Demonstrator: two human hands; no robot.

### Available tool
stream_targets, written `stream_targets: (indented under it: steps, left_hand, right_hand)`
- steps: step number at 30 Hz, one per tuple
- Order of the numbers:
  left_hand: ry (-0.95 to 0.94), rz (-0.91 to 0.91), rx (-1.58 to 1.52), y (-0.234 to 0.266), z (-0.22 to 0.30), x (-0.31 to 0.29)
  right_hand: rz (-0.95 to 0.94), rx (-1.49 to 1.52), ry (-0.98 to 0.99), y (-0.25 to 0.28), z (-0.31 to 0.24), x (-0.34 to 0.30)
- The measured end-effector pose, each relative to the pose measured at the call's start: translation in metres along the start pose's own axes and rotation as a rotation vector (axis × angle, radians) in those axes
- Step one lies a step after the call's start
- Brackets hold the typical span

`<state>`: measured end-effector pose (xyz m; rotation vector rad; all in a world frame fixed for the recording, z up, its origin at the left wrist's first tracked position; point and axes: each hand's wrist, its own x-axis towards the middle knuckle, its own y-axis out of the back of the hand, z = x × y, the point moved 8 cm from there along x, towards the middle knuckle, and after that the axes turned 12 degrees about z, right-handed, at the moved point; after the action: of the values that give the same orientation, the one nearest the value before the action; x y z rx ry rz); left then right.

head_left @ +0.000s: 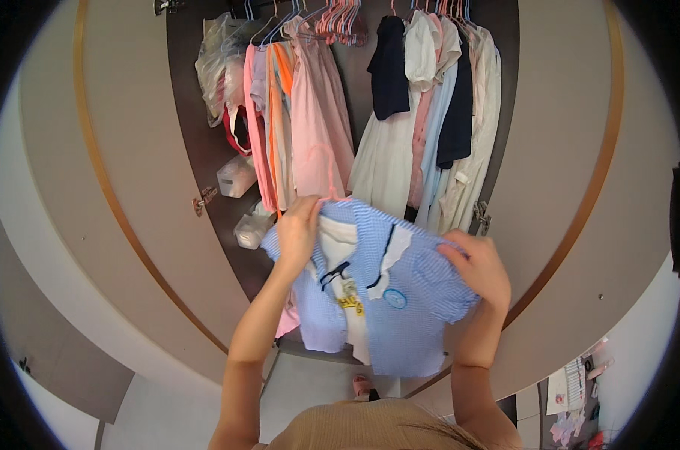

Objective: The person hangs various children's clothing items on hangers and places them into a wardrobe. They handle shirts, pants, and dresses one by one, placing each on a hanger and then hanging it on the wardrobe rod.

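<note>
Blue shirt [411, 322]: held up before the open wardrobe [360, 79]; front toward the wearer; collar up, hem down; long axis roughly upright, shoulder line slanting down to the right
Pink hanger [331, 178]: at the shirt's neck; hook pointing up
Left hand [300, 225]: grasping the shirt's collar side, beside the hanger
Right hand [482, 268]: fingers touching the other shoulder; cannot tell whether they grip

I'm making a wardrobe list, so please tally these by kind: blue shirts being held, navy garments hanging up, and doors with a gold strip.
Held blue shirt: 1
Hanging navy garments: 2
Doors with a gold strip: 2
Total: 5
</note>
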<state>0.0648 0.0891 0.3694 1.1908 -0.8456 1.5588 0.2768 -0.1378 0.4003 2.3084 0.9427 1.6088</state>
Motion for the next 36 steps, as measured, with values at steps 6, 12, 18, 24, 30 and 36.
stream_targets:
  steps: [6, 12, 18, 24, 30, 36]
  left_hand:
    - [0.024, -0.104, -0.364, -0.083, 0.016, 0.034]
    - [0.117, -0.297, -0.644, -0.124, 0.012, 0.013]
    - [0.185, -0.448, -0.726, -0.131, -0.006, 0.007]
    - [0.271, -0.429, -0.684, -0.121, -0.038, 0.026]
    - [0.376, -0.312, -0.675, -0.125, -0.082, 0.034]
    - [0.295, -0.328, -0.606, -0.132, -0.099, 0.033]
  right_hand:
    - [0.466, -0.197, 0.079, 0.060, -0.045, 0.014]
    - [0.736, -0.307, 0.131, 0.070, -0.061, 0.054]
    - [0.799, -0.402, 0.185, 0.037, -0.067, 0.160]
    - [0.851, -0.597, 0.245, -0.005, -0.056, 0.275]
    - [0.940, -0.606, 0.328, -0.020, -0.052, 0.357]
    - [0.965, -0.655, 0.345, -0.041, -0.045, 0.424]
